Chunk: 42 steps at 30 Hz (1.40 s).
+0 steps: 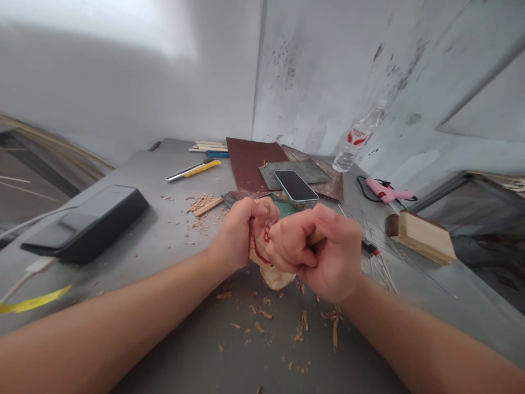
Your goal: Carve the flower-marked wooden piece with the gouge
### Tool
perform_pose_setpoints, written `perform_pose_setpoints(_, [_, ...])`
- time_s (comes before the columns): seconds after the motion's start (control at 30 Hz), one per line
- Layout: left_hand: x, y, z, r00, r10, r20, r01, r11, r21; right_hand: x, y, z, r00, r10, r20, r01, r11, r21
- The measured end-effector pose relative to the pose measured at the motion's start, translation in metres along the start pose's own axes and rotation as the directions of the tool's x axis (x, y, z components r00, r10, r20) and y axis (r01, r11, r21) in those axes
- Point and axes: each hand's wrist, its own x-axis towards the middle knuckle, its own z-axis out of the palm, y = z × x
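Two hands clamp one wood piece [274, 273] above the desk [172, 328] near its front edge. Your left hand [240, 232] grips its top; your right hand [322, 249] closes on a tool handle [315, 236]. Shavings [301, 323] show carving started; red outline remains uncut.

hands: left hand [238, 232] and right hand [324, 249] side by side, wood piece [273, 273] between them | below: wood shavings [299, 323] on table [164, 164] | behind: phone [295, 186] on sandpaper sheets [250, 161] | left: power bank [88, 221], utility knife [192, 169] | right: wood block [422, 236], glue gun [388, 191], water bottle [359, 139]
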Motion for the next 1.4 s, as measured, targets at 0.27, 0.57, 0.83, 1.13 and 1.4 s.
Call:
perform_pose_setpoints(0.27, [0.001, 0.0, 0.0, 0.999, 0.022, -0.032, -0.021, 0.999, 0.029, -0.003, 0.004, -0.004, 0.999, 0.049, 0.007, -0.049, 0.999, 0.008])
perform_pose_setpoints(0.57, [0.004, -0.003, -0.001, 0.997, 0.028, -0.065, -0.027, 1.0, 0.013, 0.003, -0.019, -0.003, 1.0, -0.023, 0.016, 0.022, 0.999, 0.05])
perform_pose_setpoints(0.83, [0.001, -0.001, 0.001, 0.999, 0.008, -0.047, -0.008, 1.0, 0.002, 0.003, -0.009, 0.005, 0.996, -0.08, -0.046, 0.078, 0.996, -0.039])
perform_pose_setpoints(1.13, [-0.001, 0.001, 0.003, 0.998, -0.033, -0.048, 0.03, 0.998, -0.056, 0.002, -0.002, 0.003, 0.998, -0.06, -0.01, 0.06, 0.998, -0.033])
perform_pose_setpoints(1.4, [-0.002, 0.003, 0.003, 0.994, -0.078, -0.075, 0.076, 0.997, -0.025, 0.004, 0.008, -0.003, 0.999, -0.037, 0.002, 0.037, 0.999, 0.018])
